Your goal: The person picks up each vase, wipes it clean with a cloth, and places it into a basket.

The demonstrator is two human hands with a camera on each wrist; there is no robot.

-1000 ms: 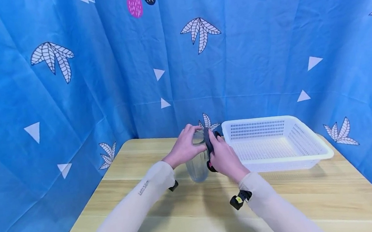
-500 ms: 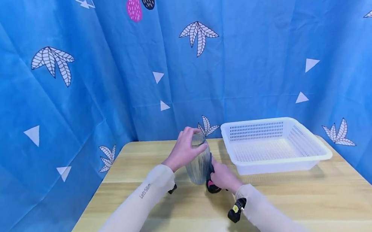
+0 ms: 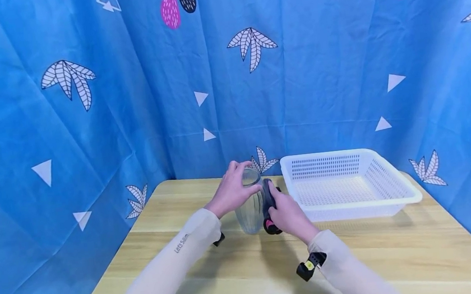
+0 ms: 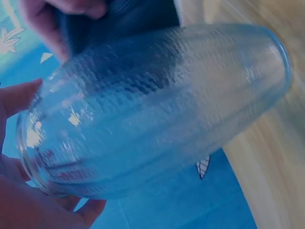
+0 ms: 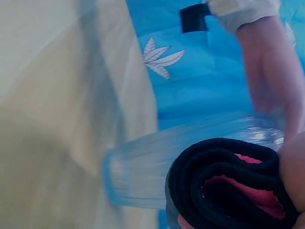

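Note:
A clear ribbed glass vase (image 3: 249,217) stands near the middle of the table, its textured side filling much of the left wrist view. My left hand (image 3: 232,191) grips it around the rim, thumb toward me and fingers on the far side. A rolled dark cloth (image 3: 269,201) with a pink inner face is in my right hand (image 3: 287,212), held along the vase's right side. From the right wrist, the end of that cloth (image 5: 224,186) shows its coiled black and pink layers in front of the glass. Whether cloth and glass touch cannot be told.
A white perforated plastic basket (image 3: 354,209) sits at the right rear of the wooden table (image 3: 232,281). Behind and on both sides hangs a blue patterned curtain (image 3: 230,99).
My right hand slid the cloth down the vase's right side from near the rim, then came partway back up. The left hand and the vase stay in nearly the same place.

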